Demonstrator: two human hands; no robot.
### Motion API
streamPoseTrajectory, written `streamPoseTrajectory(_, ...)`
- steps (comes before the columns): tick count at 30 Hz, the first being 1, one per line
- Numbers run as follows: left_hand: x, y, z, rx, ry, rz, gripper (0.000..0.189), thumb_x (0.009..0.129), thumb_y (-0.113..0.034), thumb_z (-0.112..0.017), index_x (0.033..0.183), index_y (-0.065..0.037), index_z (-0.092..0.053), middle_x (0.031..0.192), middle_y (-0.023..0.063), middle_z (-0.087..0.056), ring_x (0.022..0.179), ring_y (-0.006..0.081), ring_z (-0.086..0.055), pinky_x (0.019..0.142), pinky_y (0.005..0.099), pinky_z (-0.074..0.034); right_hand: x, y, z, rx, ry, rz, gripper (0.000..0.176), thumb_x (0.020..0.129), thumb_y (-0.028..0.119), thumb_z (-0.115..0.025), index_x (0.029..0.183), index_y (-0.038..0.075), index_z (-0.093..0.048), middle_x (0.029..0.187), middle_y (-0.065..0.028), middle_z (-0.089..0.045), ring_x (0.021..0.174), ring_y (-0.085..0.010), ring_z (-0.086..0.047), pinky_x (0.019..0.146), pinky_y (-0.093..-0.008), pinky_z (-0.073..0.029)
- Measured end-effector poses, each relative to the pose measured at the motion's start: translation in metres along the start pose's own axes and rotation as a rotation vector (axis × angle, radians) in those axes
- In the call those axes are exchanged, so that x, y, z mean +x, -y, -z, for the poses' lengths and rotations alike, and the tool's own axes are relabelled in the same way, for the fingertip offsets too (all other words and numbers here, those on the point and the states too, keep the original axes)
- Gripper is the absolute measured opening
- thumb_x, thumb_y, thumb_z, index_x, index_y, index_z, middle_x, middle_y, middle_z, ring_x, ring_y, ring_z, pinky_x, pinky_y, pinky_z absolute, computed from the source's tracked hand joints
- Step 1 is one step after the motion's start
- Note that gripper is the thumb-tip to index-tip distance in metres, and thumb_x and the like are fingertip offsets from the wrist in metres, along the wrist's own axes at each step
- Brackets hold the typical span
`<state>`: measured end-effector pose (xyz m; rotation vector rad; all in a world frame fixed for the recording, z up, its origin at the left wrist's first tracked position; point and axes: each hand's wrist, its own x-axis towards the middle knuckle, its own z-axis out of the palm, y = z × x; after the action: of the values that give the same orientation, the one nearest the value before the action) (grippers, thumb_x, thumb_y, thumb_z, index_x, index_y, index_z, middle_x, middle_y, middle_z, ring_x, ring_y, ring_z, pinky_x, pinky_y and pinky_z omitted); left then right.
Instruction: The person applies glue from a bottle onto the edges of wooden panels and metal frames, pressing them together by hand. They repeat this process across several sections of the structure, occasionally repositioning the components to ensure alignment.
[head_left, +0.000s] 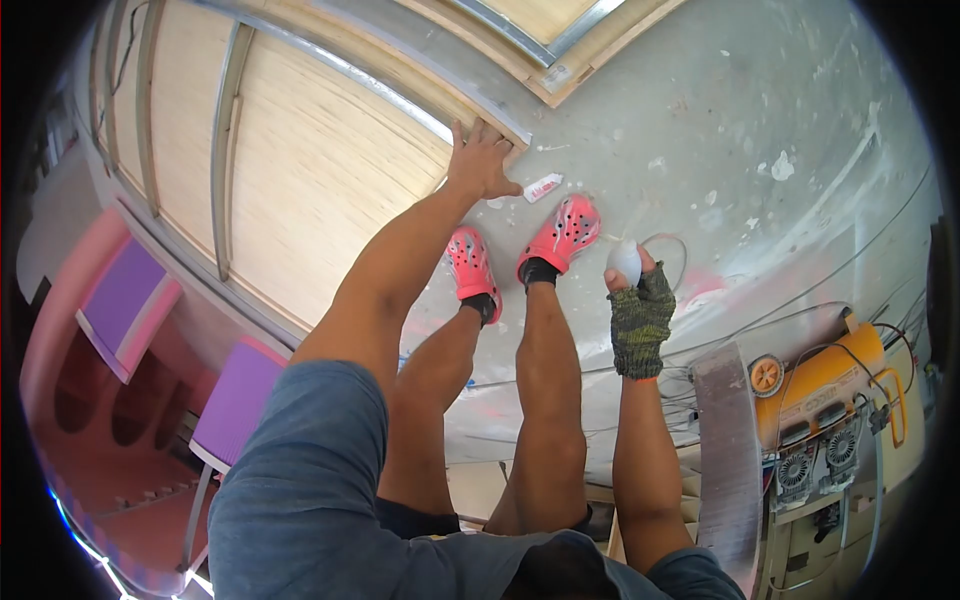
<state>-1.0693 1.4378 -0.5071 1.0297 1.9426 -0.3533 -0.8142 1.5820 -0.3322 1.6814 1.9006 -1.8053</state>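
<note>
My left hand point(484, 163) is bare, its fingers spread over the corner of a wooden panel framed with metal strips point(330, 130). It holds nothing. A small white tube with red print point(543, 187) lies on the floor just beside its thumb. My right hand point(640, 305), in a dark green fingerless glove, is wrapped round a white rounded bottle point(624, 262) with a thin nozzle pointing up and left. Both feet, in pink clogs point(567, 232), stand on the floor between my hands.
Another framed panel point(555, 75) lies at the top. On the right are an orange machine point(825, 385), fans point(795, 470), cables and a worn board point(738, 460). Pink and purple furniture point(125, 290) stands at the left. The grey floor point(730, 140) has white paint spots.
</note>
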Motion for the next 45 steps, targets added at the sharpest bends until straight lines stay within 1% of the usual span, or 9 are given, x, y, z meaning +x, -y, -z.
streamPoseTrajectory(6,0.011,-0.013,-0.004,-0.130,0.018,0.139,0.098,0.072,-0.075,-0.074,0.146,-0.011,-0.064,0.163,0.0150,-0.045,0.159,0.0473,-0.016,0.122,0.0747,0.004,0.003,-0.016,0.005,0.020,-0.048,0.036,0.049,0.092,0.023,-0.082,0.134,0.004,-0.067,0.104,-0.0093,-0.068,0.087,-0.0168,-0.066,0.072,-0.0328,-0.058)
streamPoseTrajectory(15,0.018,-0.021,-0.006,-0.268,0.032,0.298,0.090,0.071,-0.073,-0.076,0.133,-0.008,-0.074,0.158,0.0123,-0.050,0.160,0.0406,-0.016,0.117,0.0801,0.009,0.003,-0.035,0.008,0.234,-0.119,-0.069,0.049,0.092,0.019,-0.082,0.135,0.004,-0.067,0.110,-0.0094,-0.068,0.088,-0.0172,-0.065,0.075,-0.0334,-0.057)
streamPoseTrajectory(21,0.025,-0.014,-0.021,-0.263,-0.018,0.272,0.083,0.071,-0.070,-0.078,0.128,-0.010,-0.076,0.158,0.0113,-0.050,0.159,0.0398,-0.018,0.115,0.0813,0.011,0.002,-0.044,0.017,0.066,-0.157,-0.054,0.047,0.091,0.019,-0.082,0.134,0.004,-0.069,0.108,-0.0077,-0.069,0.088,-0.0151,-0.065,0.074,-0.0319,-0.057)
streamPoseTrajectory(28,0.016,-0.021,-0.001,-0.223,0.043,0.252,0.090,0.069,-0.067,-0.078,0.138,-0.011,-0.070,0.161,0.0135,-0.046,0.159,0.0407,-0.020,0.116,0.0819,0.008,0.004,-0.043,0.020,0.248,-0.256,-0.101,0.053,0.093,0.019,-0.080,0.139,0.000,-0.063,0.110,-0.0081,-0.067,0.095,-0.0171,-0.062,0.086,-0.0311,-0.053)
streamPoseTrajectory(32,0.011,-0.019,0.003,-0.209,0.134,0.247,0.100,0.069,-0.068,-0.078,0.149,-0.010,-0.061,0.162,0.0170,-0.044,0.159,0.0382,-0.021,0.116,0.0827,0.005,0.003,-0.039,0.014,0.252,-0.295,-0.149,0.050,0.092,0.021,-0.082,0.135,0.001,-0.067,0.108,-0.0070,-0.068,0.092,-0.0149,-0.062,0.080,-0.0309,-0.055)
streamPoseTrajectory(35,0.013,-0.010,0.004,-0.187,0.146,0.141,0.098,0.070,-0.067,-0.078,0.147,-0.010,-0.060,0.158,0.0189,-0.047,0.157,0.0376,-0.027,0.113,0.0856,0.002,0.000,-0.026,0.001,0.263,-0.331,-0.111,0.049,0.092,0.021,-0.082,0.135,0.002,-0.067,0.110,-0.0074,-0.067,0.093,-0.0157,-0.062,0.082,-0.0317,-0.055)
streamPoseTrajectory(40,-0.040,0.046,-0.001,-0.226,-0.004,-0.284,0.069,0.083,-0.045,-0.078,0.142,-0.013,-0.062,0.150,0.0173,-0.053,0.149,0.0360,-0.041,0.122,0.0744,-0.012,-0.004,0.018,-0.012,0.208,-0.421,-0.058,0.049,0.092,0.021,-0.082,0.135,0.004,-0.066,0.116,-0.0078,-0.066,0.100,-0.0170,-0.063,0.088,-0.0327,-0.054)
streamPoseTrajectory(42,-0.058,0.073,0.006,-0.185,0.031,-0.346,0.064,0.086,-0.042,-0.077,0.142,-0.014,-0.062,0.149,0.0169,-0.054,0.148,0.0364,-0.041,0.124,0.0712,-0.014,-0.010,0.042,-0.022,0.191,-0.451,-0.050,0.051,0.095,0.021,-0.079,0.139,0.002,-0.060,0.127,-0.0068,-0.064,0.113,-0.0191,-0.061,0.094,-0.0329,-0.051)
streamPoseTrajectory(45,-0.054,0.113,0.046,-0.106,0.111,-0.484,0.059,0.090,-0.038,-0.074,0.142,-0.014,-0.062,0.147,0.0169,-0.056,0.146,0.0369,-0.043,0.125,0.0684,-0.017,-0.035,0.092,-0.051,0.262,-0.544,-0.082,0.051,0.098,0.020,-0.076,0.140,0.002,-0.055,0.129,-0.0083,-0.065,0.113,-0.0195,-0.062,0.094,-0.0322,-0.051)
